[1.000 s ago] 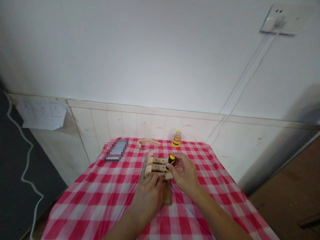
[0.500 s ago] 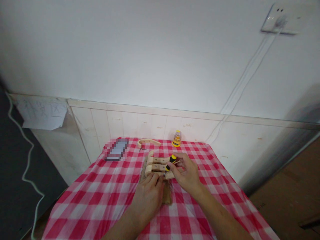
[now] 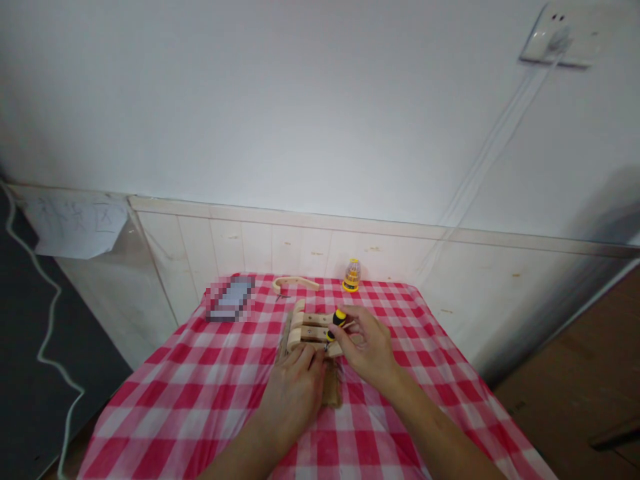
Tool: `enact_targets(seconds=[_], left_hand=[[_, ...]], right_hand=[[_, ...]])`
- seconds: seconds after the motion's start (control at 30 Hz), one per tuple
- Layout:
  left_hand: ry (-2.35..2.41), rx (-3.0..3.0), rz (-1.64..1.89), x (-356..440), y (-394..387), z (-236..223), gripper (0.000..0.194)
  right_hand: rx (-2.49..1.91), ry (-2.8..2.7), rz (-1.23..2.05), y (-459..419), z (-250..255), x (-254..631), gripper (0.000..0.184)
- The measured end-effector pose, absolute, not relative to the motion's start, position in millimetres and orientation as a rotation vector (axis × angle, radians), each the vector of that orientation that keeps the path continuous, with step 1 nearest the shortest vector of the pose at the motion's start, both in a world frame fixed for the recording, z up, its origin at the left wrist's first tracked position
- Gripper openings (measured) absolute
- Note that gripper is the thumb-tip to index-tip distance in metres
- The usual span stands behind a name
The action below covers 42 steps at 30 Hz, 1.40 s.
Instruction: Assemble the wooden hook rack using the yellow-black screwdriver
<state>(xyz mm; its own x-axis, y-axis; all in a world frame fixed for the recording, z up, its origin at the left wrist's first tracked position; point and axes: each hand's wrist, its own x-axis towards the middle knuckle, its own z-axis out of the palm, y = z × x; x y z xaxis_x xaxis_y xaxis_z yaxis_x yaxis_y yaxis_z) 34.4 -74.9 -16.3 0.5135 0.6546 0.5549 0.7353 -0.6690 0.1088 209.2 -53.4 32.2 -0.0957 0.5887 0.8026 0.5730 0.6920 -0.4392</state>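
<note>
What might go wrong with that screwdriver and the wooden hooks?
The screwdriver, held tilted in the right hand, might slip and poke the left hand, whose fingers are close to its tip. The small screws lying loose by the spare hook might roll away if the tablecloth gets tugged.

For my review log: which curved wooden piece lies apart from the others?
The back curved piece, near the wall; the other pieces sit side by side, closer in.
</note>
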Motion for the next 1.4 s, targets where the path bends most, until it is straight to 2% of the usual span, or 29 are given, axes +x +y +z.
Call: enact_targets(seconds=[0.5,0.67,0.83,1.13,1.4], left_hand=[[-1.225,-2.625,-0.815,34.1,-74.3,-18.2,0.025],[-1.293,-2.648,-0.780,34.2,-75.4,-14.7,0.026],[-1.253,-2.630,-0.827,34.3,-75.2,-14.3,0.024],[-1.256,-2.633,-0.828,33.7,-76.1,-13.9,0.025],[-1.272,-2.616,-0.863,35.0,-75.1,-17.1,0.025]], right_hand=[[-0.990,-1.759,0.117,-55.8,38.5,206.6,0.025],[-0.983,-1.737,0.123,-55.3,42.5,206.4,0.032],[-1.005,-1.716,0.130,-50.8,40.7,208.0,0.026],[-1.073,-1.693,0.154,-48.5,41.4,212.2,0.027],[-1.031,-1.759,0.123,-49.3,39.8,217.4,0.034]])
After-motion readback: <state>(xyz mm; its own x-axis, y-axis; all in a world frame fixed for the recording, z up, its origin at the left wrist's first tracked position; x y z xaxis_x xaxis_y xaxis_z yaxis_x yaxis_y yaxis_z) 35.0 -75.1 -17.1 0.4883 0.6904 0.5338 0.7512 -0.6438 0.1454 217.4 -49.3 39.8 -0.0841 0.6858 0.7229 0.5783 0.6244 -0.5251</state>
